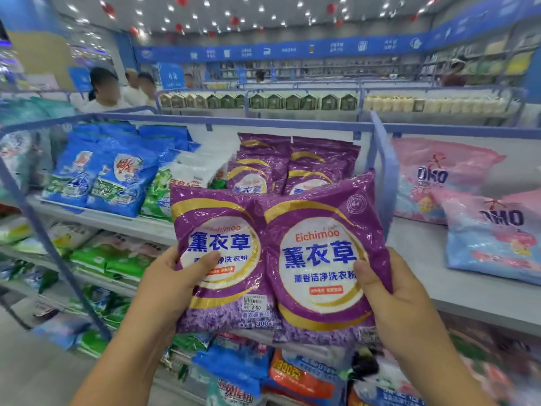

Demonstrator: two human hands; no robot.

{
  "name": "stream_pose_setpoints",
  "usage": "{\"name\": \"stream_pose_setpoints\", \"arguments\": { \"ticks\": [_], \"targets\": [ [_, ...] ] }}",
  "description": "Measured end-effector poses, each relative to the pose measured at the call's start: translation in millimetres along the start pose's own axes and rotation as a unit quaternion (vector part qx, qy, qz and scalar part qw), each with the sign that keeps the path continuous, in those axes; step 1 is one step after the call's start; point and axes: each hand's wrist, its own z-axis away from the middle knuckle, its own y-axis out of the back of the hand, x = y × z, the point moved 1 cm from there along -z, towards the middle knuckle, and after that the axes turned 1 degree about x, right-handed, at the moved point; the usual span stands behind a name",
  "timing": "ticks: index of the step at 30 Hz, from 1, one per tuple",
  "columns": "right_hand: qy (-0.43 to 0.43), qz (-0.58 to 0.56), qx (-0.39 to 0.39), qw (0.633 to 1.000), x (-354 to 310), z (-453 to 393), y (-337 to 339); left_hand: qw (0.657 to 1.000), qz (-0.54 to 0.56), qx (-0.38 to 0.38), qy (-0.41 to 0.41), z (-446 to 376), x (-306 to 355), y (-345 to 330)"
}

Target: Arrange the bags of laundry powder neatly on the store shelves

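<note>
I hold two purple lavender laundry powder bags side by side in front of the top shelf. My left hand grips the left purple bag, thumb on its white label. The right purple bag overlaps the left one slightly, and my right hand grips its right edge. Behind them, several more purple bags stand in two rows on the top shelf, just left of a blue divider.
Blue bags and green-white bags stand left of the purple rows. Pink OMO bags lie right of the divider. Lower shelves hold green, blue and orange bags. People stand beyond the shelf at the far left.
</note>
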Motion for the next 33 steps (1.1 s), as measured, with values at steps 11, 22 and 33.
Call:
{"name": "stream_pose_setpoints", "arguments": {
  "ticks": [11,22,33],
  "targets": [
    [0.038,0.005,0.150,0.988,16.3,-116.1,-50.0,0.999,0.010,-0.012,-0.043,-113.6,13.4,8.3],
    [-0.006,0.328,0.225,0.918,87.5,-192.9,-61.9,0.995,-0.045,-0.044,-0.077,-188.3,4.4,-52.1],
    [-0.051,0.410,0.214,0.885,91.0,-205.9,-67.9,0.950,-0.266,0.025,-0.164,-204.1,-12.4,-72.2]
  ]
}}
